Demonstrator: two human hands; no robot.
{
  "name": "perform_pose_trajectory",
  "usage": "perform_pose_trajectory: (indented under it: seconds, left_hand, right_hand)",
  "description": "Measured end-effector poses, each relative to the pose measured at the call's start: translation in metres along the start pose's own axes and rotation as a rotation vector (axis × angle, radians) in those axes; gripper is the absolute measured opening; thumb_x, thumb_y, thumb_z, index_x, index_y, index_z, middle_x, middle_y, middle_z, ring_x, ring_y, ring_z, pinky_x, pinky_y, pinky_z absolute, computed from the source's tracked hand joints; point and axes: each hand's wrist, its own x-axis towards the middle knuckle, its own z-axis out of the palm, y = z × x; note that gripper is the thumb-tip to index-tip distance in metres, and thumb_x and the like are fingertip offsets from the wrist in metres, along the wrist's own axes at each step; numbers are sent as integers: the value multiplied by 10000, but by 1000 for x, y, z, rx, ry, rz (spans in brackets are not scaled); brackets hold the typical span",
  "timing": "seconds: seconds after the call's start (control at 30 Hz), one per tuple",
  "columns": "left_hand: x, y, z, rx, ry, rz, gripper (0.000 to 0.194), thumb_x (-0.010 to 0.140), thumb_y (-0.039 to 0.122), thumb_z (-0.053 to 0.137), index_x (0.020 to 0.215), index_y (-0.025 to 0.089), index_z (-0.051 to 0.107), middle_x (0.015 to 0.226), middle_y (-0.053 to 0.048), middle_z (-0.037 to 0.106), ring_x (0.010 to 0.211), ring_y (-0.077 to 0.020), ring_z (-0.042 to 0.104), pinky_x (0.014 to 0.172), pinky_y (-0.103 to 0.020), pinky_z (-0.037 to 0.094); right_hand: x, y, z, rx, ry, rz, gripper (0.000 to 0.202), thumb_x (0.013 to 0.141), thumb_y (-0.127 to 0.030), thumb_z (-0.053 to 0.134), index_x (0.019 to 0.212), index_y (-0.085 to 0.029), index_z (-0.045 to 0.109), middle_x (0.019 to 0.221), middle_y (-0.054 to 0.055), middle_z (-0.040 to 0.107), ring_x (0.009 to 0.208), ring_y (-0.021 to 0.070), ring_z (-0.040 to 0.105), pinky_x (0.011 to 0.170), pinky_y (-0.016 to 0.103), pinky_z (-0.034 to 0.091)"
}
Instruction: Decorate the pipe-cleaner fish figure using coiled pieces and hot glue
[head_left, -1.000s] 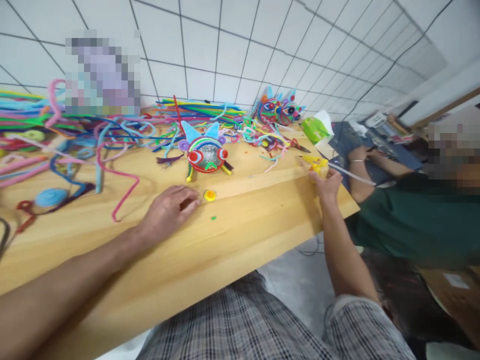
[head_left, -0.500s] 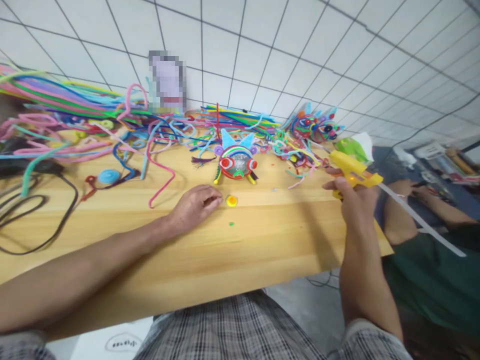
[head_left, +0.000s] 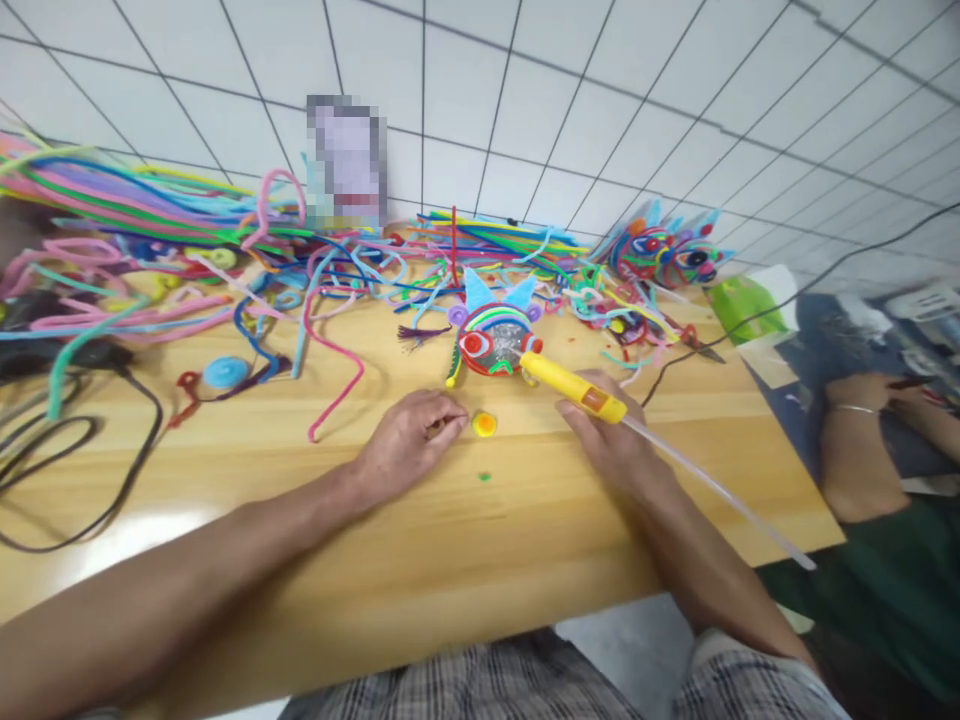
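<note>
My right hand [head_left: 615,440] grips a yellow glue gun [head_left: 574,382], with a long translucent glue stick [head_left: 720,490] sticking out of its back end. In this view the gun's nozzle overlaps the right side of a pipe-cleaner animal face [head_left: 496,338]; whether it touches cannot be told. The face has blue pointed ears, red-and-white eyes and a grey middle. My left hand [head_left: 412,440] rests on the table, thumb and fingers pinched together; anything between them is hidden. Just right of those fingertips lies a small yellow disc [head_left: 484,424] with an orange centre. A green scrap [head_left: 484,477] lies nearer me.
Tangled pipe cleaners [head_left: 360,265] cover the back of the wooden table [head_left: 480,560]. Two finished-looking faces [head_left: 664,250] lean at the back right. A black cable [head_left: 146,440] loops at left, another crosses at right. Another person's arm [head_left: 859,450] is beyond the table's right edge.
My right hand has brought the glue gun leftward from the table's right side to the animal face. My left hand stays pinched beside the yellow disc. The camera view has shifted slightly.
</note>
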Motion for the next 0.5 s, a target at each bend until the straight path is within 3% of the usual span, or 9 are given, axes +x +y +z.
perform_pose_trajectory:
  seconds: [0.27,0.5]
  left_hand:
    - [1,3,-1,-10,-14,-45,191,1023,215,613,893,197,751,765,-28,752,702,-163,677,723,-314,533]
    - [3,2,1,-10,-11,-49,204,1016,226,601,872,196,743,767,-33,756,697,-163,675,704,-304,517]
  right_hand:
    - [-6,0,-2,-58,64,50,223,1029,-408,643,1224,-300,641,1123,91,761,1013,286,755,872,441,632]
    - [-11,-2,3,-19,98,-39,246,1037,-340,654,1281,-308,655,1173,97,768,1071,298,761,938,474,635]
